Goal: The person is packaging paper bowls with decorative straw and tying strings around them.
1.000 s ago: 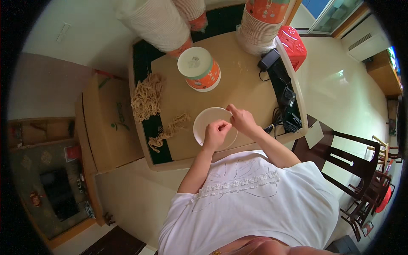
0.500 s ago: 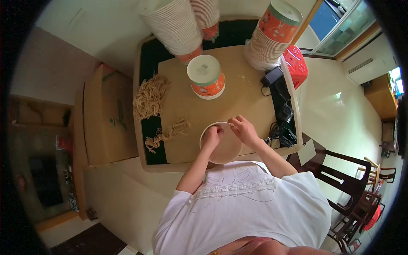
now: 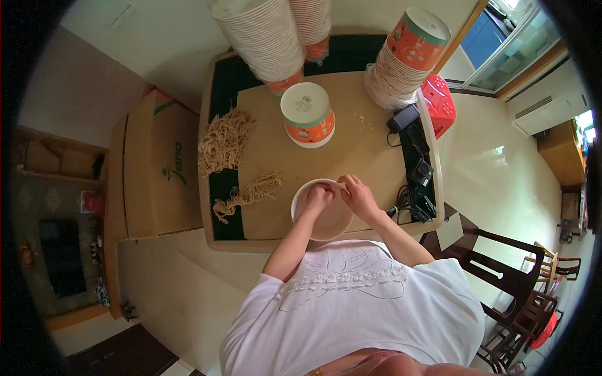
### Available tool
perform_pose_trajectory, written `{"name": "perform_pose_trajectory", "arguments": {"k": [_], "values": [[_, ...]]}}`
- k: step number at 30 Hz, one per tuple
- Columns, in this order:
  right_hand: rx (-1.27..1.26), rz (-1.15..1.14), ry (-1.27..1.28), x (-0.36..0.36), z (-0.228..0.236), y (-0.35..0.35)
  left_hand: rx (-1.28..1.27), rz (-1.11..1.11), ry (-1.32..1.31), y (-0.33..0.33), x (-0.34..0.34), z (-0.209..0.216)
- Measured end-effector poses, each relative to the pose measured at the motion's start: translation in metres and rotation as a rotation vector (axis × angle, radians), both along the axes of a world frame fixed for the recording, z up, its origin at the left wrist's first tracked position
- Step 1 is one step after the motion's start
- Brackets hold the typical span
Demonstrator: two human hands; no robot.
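Note:
A white-lined round paper tub [image 3: 329, 224] stands open side up at the table's near edge, close against my shirt. My left hand [image 3: 320, 198] reaches over its mouth, fingers curled together inside the rim. At the far right part of the rim, my right hand [image 3: 359, 197] is closed in a pinch. The fingertips of both hands nearly meet around a small pale bit, too small to name. Beyond them sits an upside-down orange and white paper tub [image 3: 307, 119]. On the left lie a heap of tan twine-like strands [image 3: 227, 141] and a smaller loose bunch [image 3: 251, 194].
Tall stacks of nested paper tubs [image 3: 266, 44] rise at the back left, with another stack [image 3: 407, 59] at the back right. A black power adapter [image 3: 404, 117] and cables [image 3: 414, 203] line the right edge. A cardboard box [image 3: 160, 169] stands left of the table.
My hands have drawn slightly closer together over the tub. The whole view has shifted a little; the other things on the table stay where they were.

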State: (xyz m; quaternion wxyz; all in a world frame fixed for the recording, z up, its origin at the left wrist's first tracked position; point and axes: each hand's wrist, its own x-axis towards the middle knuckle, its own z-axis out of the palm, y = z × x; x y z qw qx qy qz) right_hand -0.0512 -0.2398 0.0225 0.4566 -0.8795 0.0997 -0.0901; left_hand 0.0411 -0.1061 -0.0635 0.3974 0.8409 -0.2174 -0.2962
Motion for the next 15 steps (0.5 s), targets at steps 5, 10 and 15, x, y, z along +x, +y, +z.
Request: {"name": "perform_pose_trajectory", "arguments": {"k": [5, 10, 15], "values": [[0.064, -0.040, -0.015, 0.000, -0.006, -0.012, -0.127, 0.060, 0.019, 0.010, -0.019, 0.026], [0.136, -0.089, 0.003, -0.014, -0.015, -0.023, -0.498, 0.006, 0.172, 0.032, -0.050, 0.158], [0.100, -0.025, -0.056, -0.006, 0.016, -0.005, -0.394, -0.282, 0.130, 0.026, -0.060, 0.212]]}}
